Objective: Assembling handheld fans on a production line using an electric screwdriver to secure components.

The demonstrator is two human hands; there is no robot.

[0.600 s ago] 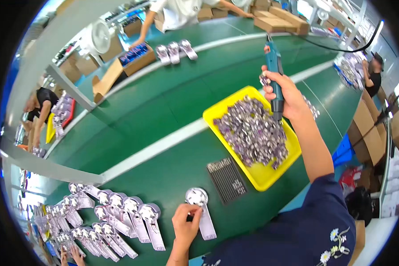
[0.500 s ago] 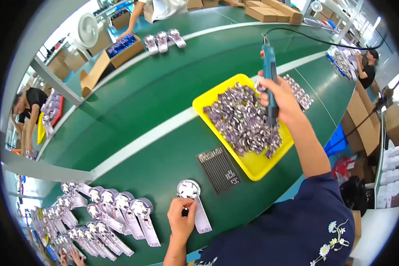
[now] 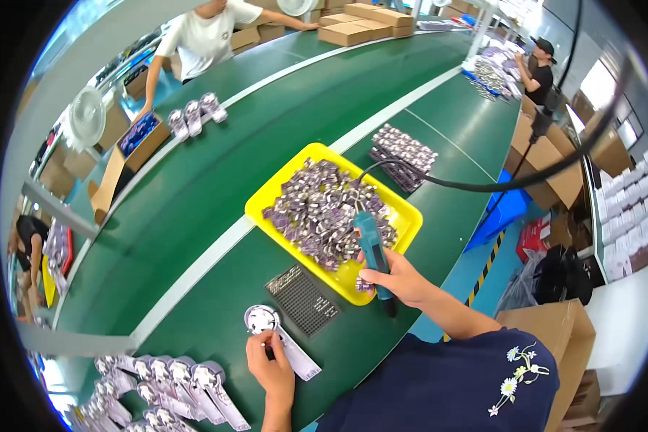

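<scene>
Green surface: from where I stand, the surface (image 3: 194,317) runs long through a busy workshop, with a co-worker in a white shirt (image 3: 205,43) past its far edge.
Round-headed piece: one pale round-headed piece (image 3: 295,351) lies by the surface's near edge, handle slanting towards that edge.
Pieces gathered: similar pale pieces (image 3: 187,378) crowd the left end of the surface; I'd guess their turn is over.
Left to do: the single piece seems to be mid-work, the screwdriver well apart from it; plenty of small parts (image 3: 313,216) fill the yellow tray (image 3: 412,216), so I'd judge much remains.
Left hand: the left hand (image 3: 273,369) has its fingers curled shut on the piece, where head meets handle; I can't tell whether they pinch anything tiny.
Right hand: the right hand (image 3: 402,282) is wrapped round a teal electric screwdriver (image 3: 371,243), a few small parts tucked in the fingers, over the tray's near corner.
Dark plate: a perforated plate (image 3: 302,302) sits between piece and tray, small bits scattered at two corners.
</scene>
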